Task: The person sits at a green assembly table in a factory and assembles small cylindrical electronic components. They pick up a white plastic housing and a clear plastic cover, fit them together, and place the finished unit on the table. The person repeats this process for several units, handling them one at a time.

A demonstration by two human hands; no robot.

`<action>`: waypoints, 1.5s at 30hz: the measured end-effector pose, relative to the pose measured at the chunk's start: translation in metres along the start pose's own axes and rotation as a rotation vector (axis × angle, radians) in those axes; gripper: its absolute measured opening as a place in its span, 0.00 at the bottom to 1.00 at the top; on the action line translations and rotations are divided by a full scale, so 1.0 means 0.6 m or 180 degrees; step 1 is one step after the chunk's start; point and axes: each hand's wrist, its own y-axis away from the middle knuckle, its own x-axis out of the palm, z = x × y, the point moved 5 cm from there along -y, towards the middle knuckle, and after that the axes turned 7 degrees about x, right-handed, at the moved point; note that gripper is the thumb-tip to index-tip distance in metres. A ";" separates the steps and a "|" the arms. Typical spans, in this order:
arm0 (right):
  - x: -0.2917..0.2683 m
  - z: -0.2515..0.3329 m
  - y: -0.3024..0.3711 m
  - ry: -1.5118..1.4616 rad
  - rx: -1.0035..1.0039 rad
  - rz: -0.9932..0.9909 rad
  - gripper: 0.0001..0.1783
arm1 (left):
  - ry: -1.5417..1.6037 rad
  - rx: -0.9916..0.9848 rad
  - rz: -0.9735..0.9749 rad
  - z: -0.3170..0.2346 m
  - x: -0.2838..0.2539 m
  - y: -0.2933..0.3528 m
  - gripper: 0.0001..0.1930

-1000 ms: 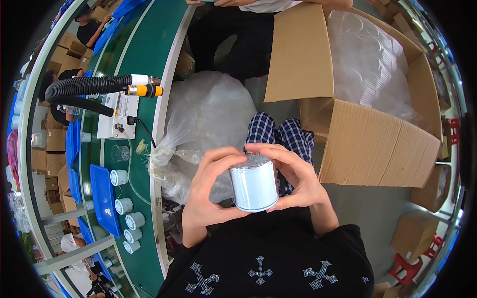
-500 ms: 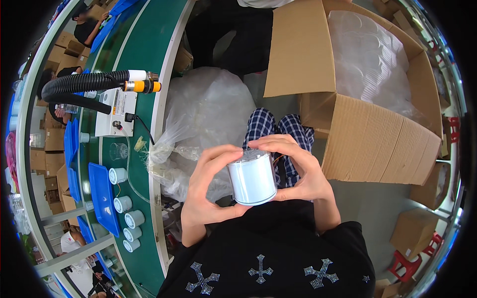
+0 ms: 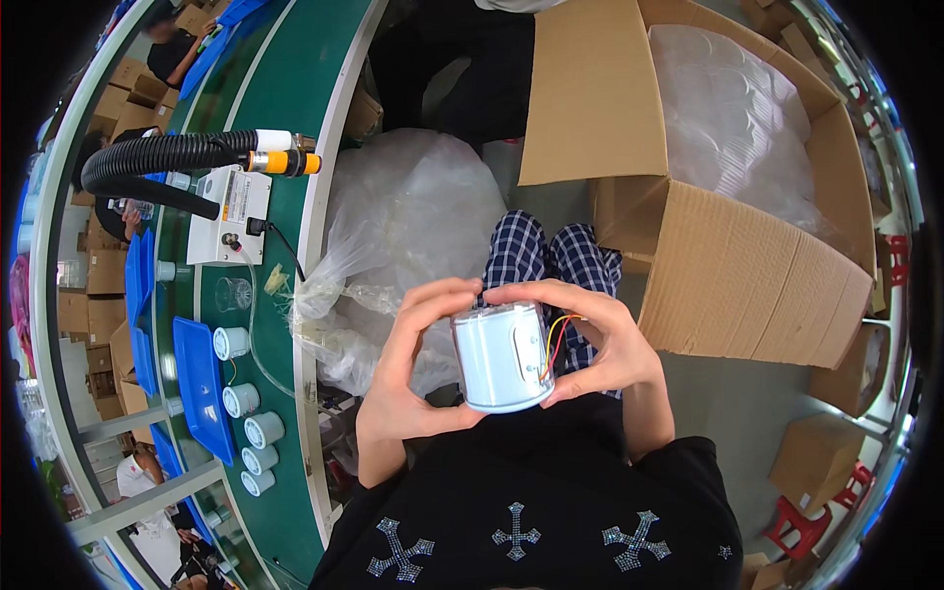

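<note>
Both my hands hold a pale blue cylindrical housing above my lap, with a clear cover around its upper part. My left hand grips its left side, thumb low and fingers over the top edge. On the other side my right hand has its fingers at the top and its thumb near the base. A rounded panel and thin red and yellow wires show on the housing's right side. The underside is hidden from view.
Left of me runs a green workbench with a blue tray, several similar cylinders, a clear cup and a white box device under a black hose. A stuffed plastic bag and an open carton stand ahead.
My hands have turned the housing, so its side panel and the red and yellow wires now face into view. It stays at nearly the same place.
</note>
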 end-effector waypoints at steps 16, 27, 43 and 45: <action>0.056 -0.070 -0.020 0.0275 -0.0211 -0.0282 0.45 | -0.0821 -0.0256 -0.0514 -0.010 -0.027 0.059 0.36; 0.085 -0.240 -0.005 -0.0131 0.1533 -0.0307 0.35 | -0.3844 -0.1280 -0.3369 -0.105 -0.312 0.349 0.25; 0.078 -0.072 0.040 0.0869 0.1033 -0.0919 0.15 | -0.4350 -0.4754 -0.1974 -0.020 -0.550 0.731 0.19; 0.042 0.053 0.035 0.2149 0.0130 -0.0850 0.11 | -0.5757 -0.3401 -0.2060 -0.075 -0.523 0.700 0.13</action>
